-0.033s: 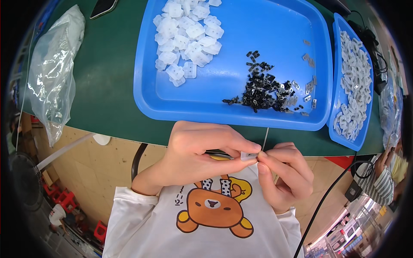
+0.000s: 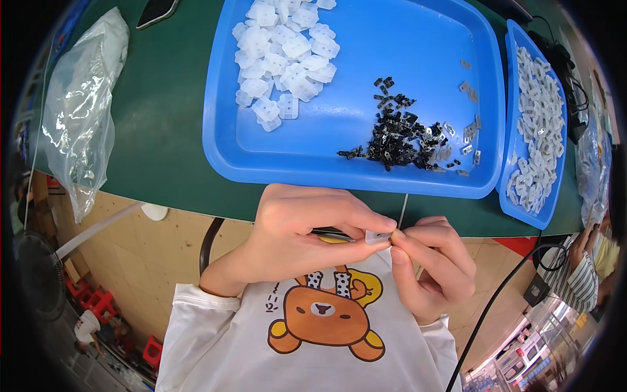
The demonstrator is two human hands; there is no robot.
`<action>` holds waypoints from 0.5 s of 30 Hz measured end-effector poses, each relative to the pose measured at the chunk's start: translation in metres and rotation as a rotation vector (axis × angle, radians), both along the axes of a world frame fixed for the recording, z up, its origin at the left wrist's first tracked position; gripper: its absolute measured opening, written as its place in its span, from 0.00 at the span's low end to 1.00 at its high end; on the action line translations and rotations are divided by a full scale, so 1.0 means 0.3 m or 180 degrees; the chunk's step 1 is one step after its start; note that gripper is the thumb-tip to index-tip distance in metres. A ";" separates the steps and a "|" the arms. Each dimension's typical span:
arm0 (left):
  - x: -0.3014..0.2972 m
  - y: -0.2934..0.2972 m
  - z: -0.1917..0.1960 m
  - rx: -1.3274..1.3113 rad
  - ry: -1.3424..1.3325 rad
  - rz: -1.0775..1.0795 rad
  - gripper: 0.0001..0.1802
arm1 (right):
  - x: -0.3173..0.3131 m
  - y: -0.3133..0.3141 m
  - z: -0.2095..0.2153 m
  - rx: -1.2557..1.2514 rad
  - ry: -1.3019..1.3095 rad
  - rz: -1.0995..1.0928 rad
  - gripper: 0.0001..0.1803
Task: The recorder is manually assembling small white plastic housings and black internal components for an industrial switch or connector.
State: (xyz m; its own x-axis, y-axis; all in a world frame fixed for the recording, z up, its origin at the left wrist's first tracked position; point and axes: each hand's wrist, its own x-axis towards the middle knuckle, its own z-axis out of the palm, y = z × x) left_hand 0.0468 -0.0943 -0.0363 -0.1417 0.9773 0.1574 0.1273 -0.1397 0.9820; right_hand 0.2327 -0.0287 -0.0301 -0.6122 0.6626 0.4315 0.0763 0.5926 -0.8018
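Small translucent-white plastic piece (image 2: 377, 236) sits lower centre of frame, just below the counter edge, pinched between both hands. Left hand (image 2: 307, 228) comes in from lower left, thumb + fingers closed on the piece and on a thin dark tool (image 2: 333, 232) lying under its fingers; what kind of tool, can't tell. Right hand (image 2: 431, 268) from lower right, fingertips touching the piece's right side, other fingers curled in. A thin wire-like rod (image 2: 403, 210) stands up just above the piece.

Above the hands: green counter (image 2: 157, 130) w/ a big blue tray (image 2: 353, 176), centre-top. In it, a pile of white plastic pieces (image 2: 281, 59) upper left, a heap of small black parts (image 2: 398, 140) centre-right, a few grey bits (image 2: 467, 130) beside those. Second blue tray (image 2: 513, 196) at right edge, touching the first, full of whitish pieces (image 2: 539, 124). Clear plastic bag (image 2: 81, 111) far left, hanging over the counter edge. Dark phone (image 2: 155, 12) at top left. Bottom centre: white shirt w/ bear print (image 2: 326, 320). Black cable (image 2: 496, 300) runs lower right.
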 end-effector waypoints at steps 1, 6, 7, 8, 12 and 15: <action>0.000 0.000 0.000 -0.0003 -0.0001 -0.0007 0.12 | -0.001 -0.001 -0.001 0.0011 -0.0001 -0.0009 0.18; -0.002 -0.001 -0.002 -0.0016 0.0012 -0.0031 0.12 | -0.003 0.000 0.001 0.0076 -0.0016 -0.0016 0.18; -0.002 -0.001 -0.003 -0.0013 0.0025 -0.0033 0.12 | -0.003 0.000 0.000 0.0083 -0.0016 -0.0021 0.18; -0.002 -0.001 -0.004 -0.0009 0.0037 -0.0036 0.12 | -0.003 0.000 0.000 0.0090 -0.0016 -0.0026 0.18; -0.002 -0.001 -0.005 0.0030 0.0057 -0.0053 0.12 | -0.001 -0.001 0.005 0.0094 -0.0058 -0.0003 0.18; -0.002 0.001 0.004 0.0020 0.0035 -0.0094 0.13 | 0.005 -0.004 0.004 -0.0075 0.0041 0.0000 0.17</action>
State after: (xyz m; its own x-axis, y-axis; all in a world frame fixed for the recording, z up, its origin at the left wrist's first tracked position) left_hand 0.0461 -0.0942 -0.0352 -0.1110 0.9800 0.1650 0.1337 -0.1498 0.9796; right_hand 0.2340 -0.0300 -0.0291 -0.6066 0.6728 0.4235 0.0659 0.5735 -0.8166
